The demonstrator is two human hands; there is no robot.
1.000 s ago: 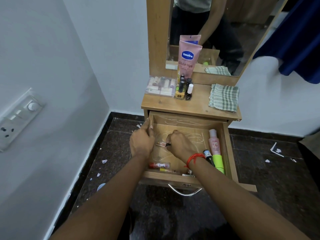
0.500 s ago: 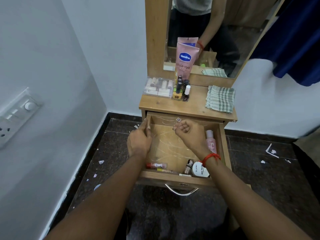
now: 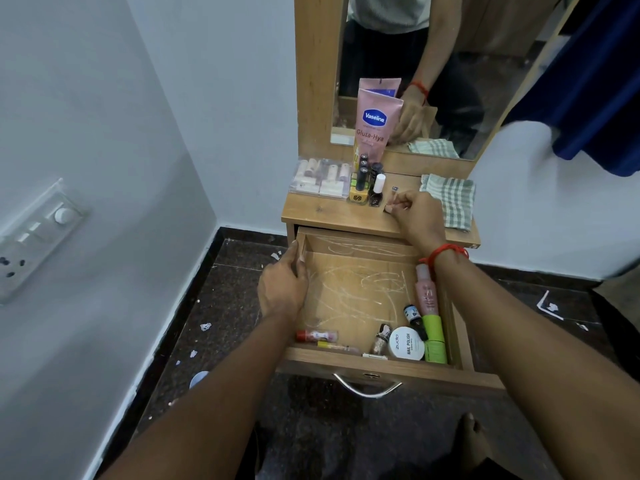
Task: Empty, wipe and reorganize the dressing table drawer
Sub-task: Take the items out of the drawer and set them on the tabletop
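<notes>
The drawer (image 3: 349, 292) is pulled fully out of the dressing table (image 3: 332, 216), its scratched wooden floor mostly bare. What's left sits along the front and right side: a red-capped tube (image 3: 317, 336) and a thin yellow-ended stick (image 3: 337, 347) at front left, a small glittery bottle (image 3: 380, 339), a white nail polish remover tub (image 3: 408, 344), a little dark dropper bottle (image 3: 412, 314), a green tube (image 3: 434, 339) and a pink bottle (image 3: 426, 294) against the right wall. The left hand (image 3: 282, 289) grips the drawer's left wall, fingers curled over the edge, same as a second ago. The right hand (image 3: 417, 213) has risen out of the drawer since then and now rests on the tabletop, fingers pinched on a small item (image 3: 394, 190) too tiny to make out, just right of the nail polish bottles (image 3: 369, 183). Behind those stands the pink Vaseline tube (image 3: 375, 128) against the mirror (image 3: 460, 64), with a clear box of cosmetics (image 3: 320, 180) to the left and a folded checked cloth (image 3: 450, 202) just beside the right hand.
</notes>
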